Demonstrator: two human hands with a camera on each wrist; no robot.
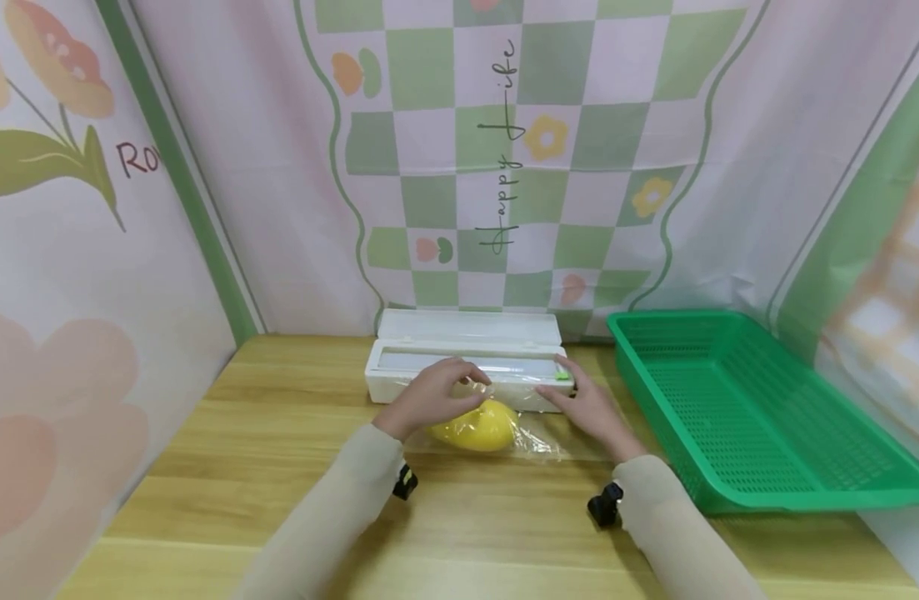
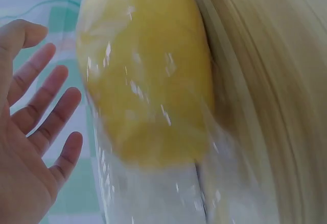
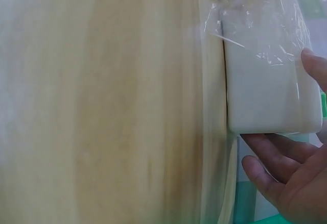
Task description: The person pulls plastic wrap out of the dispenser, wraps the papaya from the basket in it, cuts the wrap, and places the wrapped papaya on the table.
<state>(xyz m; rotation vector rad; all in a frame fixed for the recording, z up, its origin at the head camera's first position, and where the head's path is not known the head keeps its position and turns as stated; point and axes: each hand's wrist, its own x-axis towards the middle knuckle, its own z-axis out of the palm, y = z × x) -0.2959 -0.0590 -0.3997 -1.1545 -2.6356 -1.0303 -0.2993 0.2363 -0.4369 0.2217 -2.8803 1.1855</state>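
Observation:
A smooth yellow oval thing (image 1: 477,427), like a fruit, lies on the table in front of a white cling film dispenser (image 1: 462,392). Clear cling film (image 1: 537,442) covers it and trails off to the right. My left hand (image 1: 438,393) is just above and behind the yellow thing; in the left wrist view its fingers (image 2: 53,117) are spread and loosely bent beside the film. At the dispenser's right end, my right hand (image 1: 588,408) holds the corner, thumb on the front and fingers around the end. The dispenser's lid (image 1: 470,327) stands raised, with a green cutter (image 1: 562,377) at its right.
A green perforated basket (image 1: 774,500) stands at the right of the wooden table (image 1: 257,450). Behind the dispenser hangs a printed curtain (image 1: 549,167), and another patterned cloth (image 1: 77,333) borders the left side.

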